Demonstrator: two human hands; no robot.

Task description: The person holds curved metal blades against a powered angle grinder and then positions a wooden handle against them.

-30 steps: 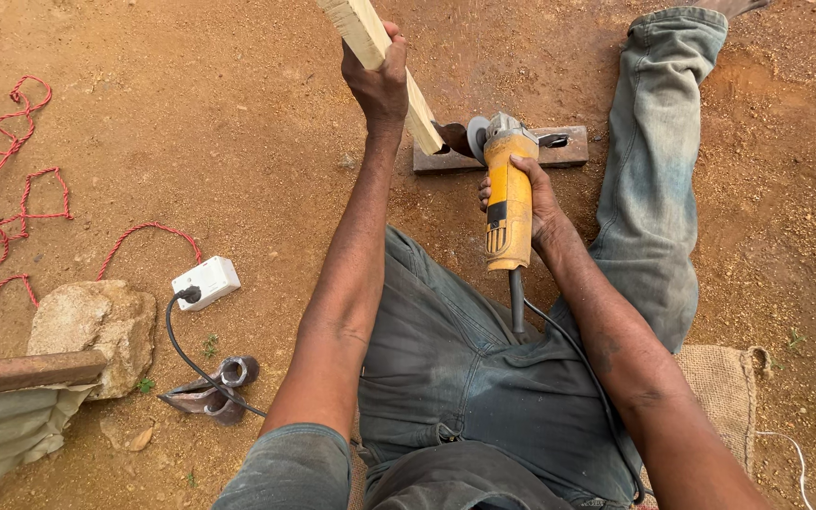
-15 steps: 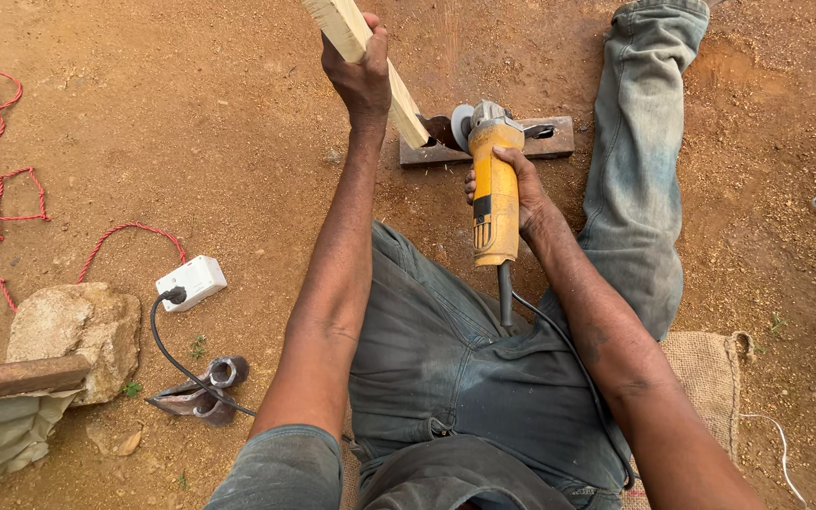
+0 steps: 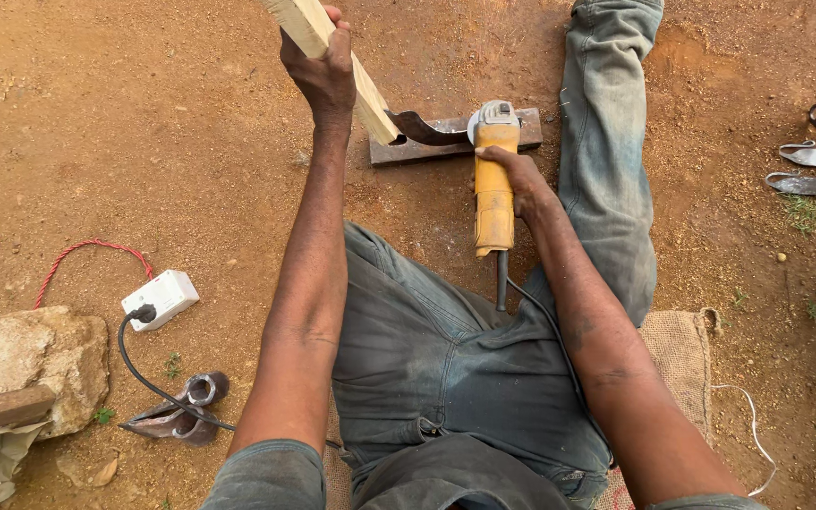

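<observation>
Your left hand (image 3: 323, 71) is closed around the pale wooden handle (image 3: 332, 52) at top centre of the frame — its dark curved metal blade (image 3: 427, 127) rests on the flat grey steel block (image 3: 446, 142) on the red dirt ground (image 3: 144, 142). Your right hand (image 3: 518, 179) grips the yellow angle grinder (image 3: 494, 179), just right of the blade — its head over the block. A white socket box (image 3: 162, 297) lies at lower left.

A yellow angle grinder (image 3: 494, 194) with a grey head lies over faded blue-grey trousers (image 3: 446, 359) on reddish-brown dirt (image 3: 144, 113), with pale wood (image 3: 332, 47) far, a white socket box (image 3: 162, 297) and red cord (image 3: 77, 257) left, and tan sacking (image 3: 677, 349) near right.
</observation>
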